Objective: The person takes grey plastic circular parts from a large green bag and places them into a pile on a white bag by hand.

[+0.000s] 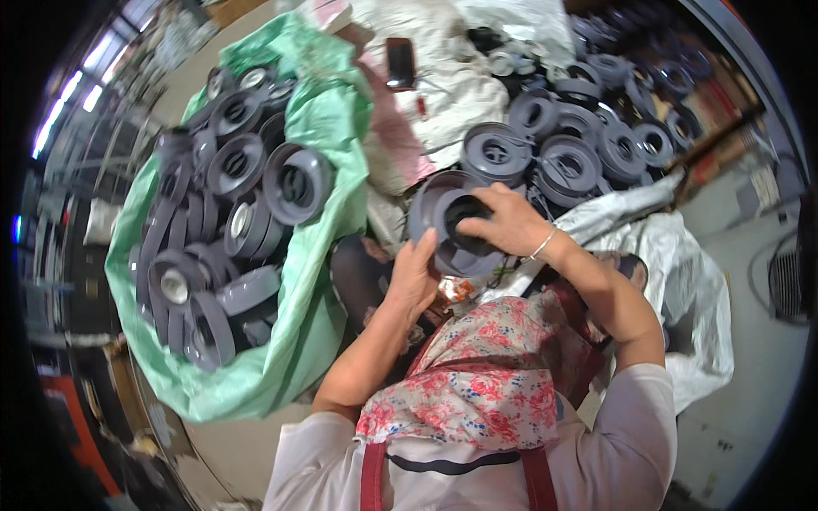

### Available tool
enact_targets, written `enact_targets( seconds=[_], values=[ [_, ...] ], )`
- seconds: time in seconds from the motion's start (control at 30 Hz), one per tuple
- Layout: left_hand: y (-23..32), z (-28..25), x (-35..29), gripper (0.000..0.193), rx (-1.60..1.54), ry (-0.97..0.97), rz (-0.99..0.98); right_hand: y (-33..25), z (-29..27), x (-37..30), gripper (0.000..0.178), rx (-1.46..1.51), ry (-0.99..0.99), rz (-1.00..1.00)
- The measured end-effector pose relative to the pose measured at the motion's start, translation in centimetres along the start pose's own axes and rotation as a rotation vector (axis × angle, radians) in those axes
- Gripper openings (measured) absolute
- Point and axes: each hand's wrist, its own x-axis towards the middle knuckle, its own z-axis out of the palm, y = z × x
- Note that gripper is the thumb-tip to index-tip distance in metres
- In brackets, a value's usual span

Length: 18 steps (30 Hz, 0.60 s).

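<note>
In front of my lap I hold a round grey plastic housing (426,204), tilted, its hollow side partly in view. My left hand (413,277) grips its near left rim, with the thumb up along the wall. At the right side, my right hand (515,223) has its thumb and fingers closed on a dark round piece (462,211) inside the housing. Whether that piece is loose or fixed there, I cannot tell. A floral apron (477,375) covers my lap just below.
On the left stands a green sack (341,153) full of similar grey housings (234,166). More grey housings (567,166) are heaped at the far right. White sacking (426,43) lies ahead with a dark phone-like object (400,63) on it. A white plastic sack (690,298) spreads beside my right arm.
</note>
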Motion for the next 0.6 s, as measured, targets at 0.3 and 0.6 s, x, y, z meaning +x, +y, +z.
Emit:
enact_targets(
  seconds=[0.3, 0.6],
  values=[
    [1.0, -0.4, -0.7, 0.044, 0.268, -0.065, -0.108, -1.0, -0.4, -2.6, 0.068, -0.197, -0.135, -0.238],
    [-0.7, -0.3, -1.1, 0.054, 0.369, -0.113, 0.042, -0.2, -1.1, -1.8, 0.072, 0.668, -0.390, 0.878]
  ],
)
